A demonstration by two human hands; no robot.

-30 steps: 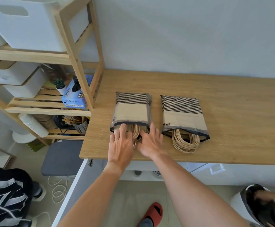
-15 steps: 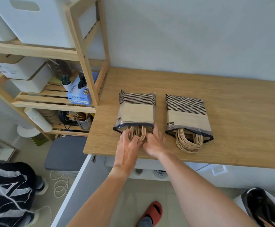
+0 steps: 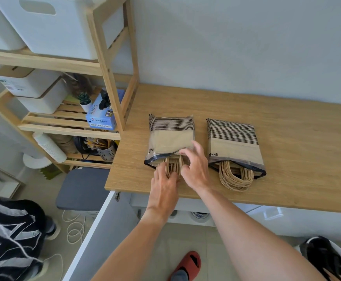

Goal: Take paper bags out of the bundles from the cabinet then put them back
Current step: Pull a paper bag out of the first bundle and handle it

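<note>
Two bundles of brown paper bags in clear plastic wrap lie side by side on the wooden counter (image 3: 287, 122). At the open near end of the left bundle (image 3: 170, 138), my left hand (image 3: 164, 186) has its fingers closed around the twine handles (image 3: 172, 166) that stick out. My right hand (image 3: 195, 167) rests on the lower right corner of that bundle, fingers spread over the plastic. The right bundle (image 3: 234, 145) lies untouched, its twine handles (image 3: 235, 177) spilling out toward me.
A wooden shelf (image 3: 106, 63) stands left of the counter with white bins (image 3: 49, 23), a blue glove box (image 3: 101, 115) and a utensil holder (image 3: 106, 152). An open white cabinet door (image 3: 96, 234) hangs below the counter. Another person's patterned sleeve (image 3: 9, 236) is at the lower left.
My left hand slid back from the bundle's mouth and closed on the twine handles. My right hand moved up onto the bundle's corner with fingers spread. The camera moved closer.
</note>
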